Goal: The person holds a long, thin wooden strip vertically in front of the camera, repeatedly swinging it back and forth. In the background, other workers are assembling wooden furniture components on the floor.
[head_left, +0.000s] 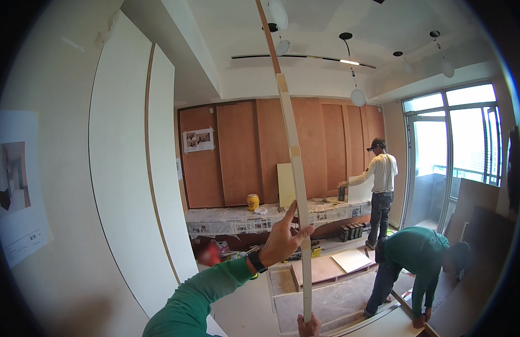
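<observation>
While my left hand (283, 238) lay spread against a pale strip (306, 275) my right hand (309, 326) clasped, I saw a newspaper-covered table (232, 223) before brown wall panels (237, 163).

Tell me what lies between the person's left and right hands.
In the head view, the lower stretch of the long pale batten lies between the left hand above and the right hand below.

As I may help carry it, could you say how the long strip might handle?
The strip is probably light, being narrow; may flex, given its long span; and, standing tall and slim, would likely tip unsupported.
</observation>
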The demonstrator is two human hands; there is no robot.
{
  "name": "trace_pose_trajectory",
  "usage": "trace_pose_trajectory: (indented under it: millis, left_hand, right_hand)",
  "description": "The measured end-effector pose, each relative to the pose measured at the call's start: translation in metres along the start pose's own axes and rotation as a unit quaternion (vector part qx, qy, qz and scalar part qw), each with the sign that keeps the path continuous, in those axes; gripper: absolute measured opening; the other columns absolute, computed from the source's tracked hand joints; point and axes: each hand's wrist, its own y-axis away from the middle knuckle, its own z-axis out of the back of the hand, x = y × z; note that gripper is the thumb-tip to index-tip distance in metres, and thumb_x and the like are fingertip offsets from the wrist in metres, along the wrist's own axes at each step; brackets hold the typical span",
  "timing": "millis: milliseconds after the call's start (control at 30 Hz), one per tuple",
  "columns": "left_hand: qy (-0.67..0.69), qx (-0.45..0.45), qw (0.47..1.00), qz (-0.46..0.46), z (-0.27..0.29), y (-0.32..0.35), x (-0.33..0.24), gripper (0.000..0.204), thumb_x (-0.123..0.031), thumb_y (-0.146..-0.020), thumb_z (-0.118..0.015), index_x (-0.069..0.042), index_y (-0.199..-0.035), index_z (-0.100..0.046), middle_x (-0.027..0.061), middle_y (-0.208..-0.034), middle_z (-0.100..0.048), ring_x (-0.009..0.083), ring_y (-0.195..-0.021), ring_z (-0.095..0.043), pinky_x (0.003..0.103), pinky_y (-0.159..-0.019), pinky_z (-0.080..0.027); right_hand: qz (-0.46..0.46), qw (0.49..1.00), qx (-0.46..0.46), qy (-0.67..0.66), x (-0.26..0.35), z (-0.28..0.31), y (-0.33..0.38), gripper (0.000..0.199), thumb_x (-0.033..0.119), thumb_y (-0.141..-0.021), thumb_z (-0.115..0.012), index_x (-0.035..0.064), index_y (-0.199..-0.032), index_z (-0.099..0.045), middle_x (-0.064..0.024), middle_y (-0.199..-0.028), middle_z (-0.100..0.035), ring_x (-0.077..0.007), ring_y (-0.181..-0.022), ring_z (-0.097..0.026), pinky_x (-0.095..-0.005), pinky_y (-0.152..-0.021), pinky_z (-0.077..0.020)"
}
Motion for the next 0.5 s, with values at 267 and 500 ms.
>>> trace_pose_trajectory:
  millis: [267, 500]
  left_hand:
    - [0.01, 0.018, 1.0, 0.002, -0.008, -0.01, 0.002, 0.094, -0.034, -0.094, -0.074, 0.0, -0.16, -0.017, 0.0206, -0.12, -0.068, 0.0175, -0.074, -0.071, 0.029, -0.065, -0.056]
    - [0.005, 0.024, 1.0, -0.01, -0.013, -0.014, 0.003, 0.094, -0.036, -0.094, -0.074, 0.001, -0.16, -0.017, 0.0191, -0.118, -0.069, 0.0157, -0.069, -0.068, 0.03, -0.062, -0.055]
  right_hand:
    - [-0.051, 0.993, 0.032, 0.104, 0.003, 0.004, -0.016, 0.03, 0.04, -0.091, -0.072, 0.0126, -0.101, -0.067, -0.0207, -0.075, -0.063, -0.029, -0.063, -0.053, -0.0465, -0.057, -0.0478]
    - [-0.019, 0.999, 0.033, 0.028, -0.025, 0.0, -0.025, 0.028, 0.035, -0.091, -0.074, 0.0111, -0.101, -0.065, -0.0165, -0.072, -0.059, -0.024, -0.064, -0.052, -0.0436, -0.056, -0.0463]
